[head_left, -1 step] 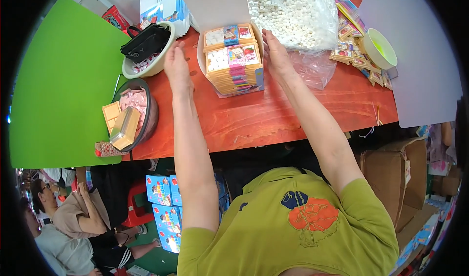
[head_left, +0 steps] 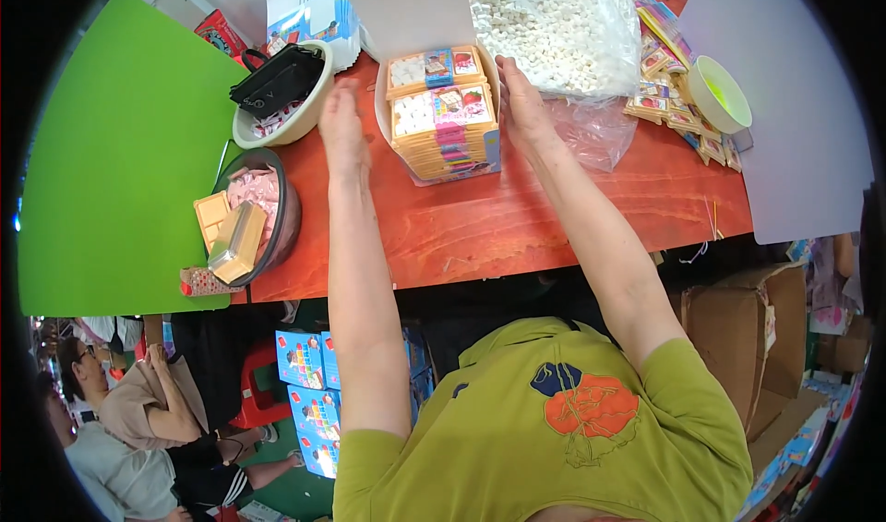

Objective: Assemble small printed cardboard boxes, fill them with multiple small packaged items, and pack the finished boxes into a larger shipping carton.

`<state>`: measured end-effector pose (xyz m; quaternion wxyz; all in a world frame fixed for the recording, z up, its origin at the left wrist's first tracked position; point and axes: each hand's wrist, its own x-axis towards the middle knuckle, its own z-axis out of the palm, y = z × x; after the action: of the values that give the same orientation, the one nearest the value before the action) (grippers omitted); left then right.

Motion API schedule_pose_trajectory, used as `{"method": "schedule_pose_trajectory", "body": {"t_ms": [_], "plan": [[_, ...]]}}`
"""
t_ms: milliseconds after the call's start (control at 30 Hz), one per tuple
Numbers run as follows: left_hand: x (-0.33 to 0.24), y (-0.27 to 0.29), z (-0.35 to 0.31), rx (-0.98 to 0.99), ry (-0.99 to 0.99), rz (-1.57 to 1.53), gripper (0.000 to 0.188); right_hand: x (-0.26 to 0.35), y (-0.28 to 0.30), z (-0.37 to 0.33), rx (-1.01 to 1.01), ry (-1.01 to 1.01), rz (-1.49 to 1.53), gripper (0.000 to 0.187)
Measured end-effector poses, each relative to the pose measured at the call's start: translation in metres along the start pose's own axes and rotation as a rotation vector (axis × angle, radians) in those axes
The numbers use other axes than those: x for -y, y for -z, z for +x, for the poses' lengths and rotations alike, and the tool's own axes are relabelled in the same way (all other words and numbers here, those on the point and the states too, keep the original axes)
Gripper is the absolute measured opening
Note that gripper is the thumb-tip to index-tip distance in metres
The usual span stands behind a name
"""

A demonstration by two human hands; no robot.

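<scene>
In front of me a display box point(head_left: 495, 157) stands on the red table with its tall white lid flap point(head_left: 406, 5) raised. Two stacks of flat orange packets point(head_left: 443, 116) with printed labels fill it. My right hand point(head_left: 524, 105) rests against or right beside the box's right side, fingers stretched out. To the left of the box is my left hand point(head_left: 345, 136), flat with fingers extended and a gap between it and the box. Its fingertips are slightly blurred. Neither hand holds anything.
A clear bag of small white pieces point(head_left: 563, 28) lies behind. At left sit a cream basin with a black bag point(head_left: 277, 81) and a dark bowl point(head_left: 286, 217). Loose packets point(head_left: 651, 102) and a pale green bowl point(head_left: 720, 93) are at right. A cardboard carton point(head_left: 729, 337) stands below.
My left hand has shifted slightly to the right, closer to the box. My right hand and the box look almost the same.
</scene>
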<state>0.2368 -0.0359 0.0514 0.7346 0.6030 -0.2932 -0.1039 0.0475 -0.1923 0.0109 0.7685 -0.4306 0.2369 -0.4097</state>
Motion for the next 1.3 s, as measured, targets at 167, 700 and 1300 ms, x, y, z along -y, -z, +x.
{"method": "schedule_pose_trajectory", "body": {"t_ms": [167,700,1300], "plan": [[0.015,-0.034,-0.006,0.311,0.343,-0.368,0.043,0.008,-0.009,-0.001,0.14,-0.006,0.196,0.066],[-0.01,-0.05,-0.01,0.306,0.114,0.391,0.055,0.024,-0.028,-0.005,0.105,-0.01,-0.173,0.071],[-0.026,-0.065,-0.029,0.455,-0.129,0.92,0.066,0.037,-0.022,0.004,0.194,0.298,-1.253,0.056]]}}
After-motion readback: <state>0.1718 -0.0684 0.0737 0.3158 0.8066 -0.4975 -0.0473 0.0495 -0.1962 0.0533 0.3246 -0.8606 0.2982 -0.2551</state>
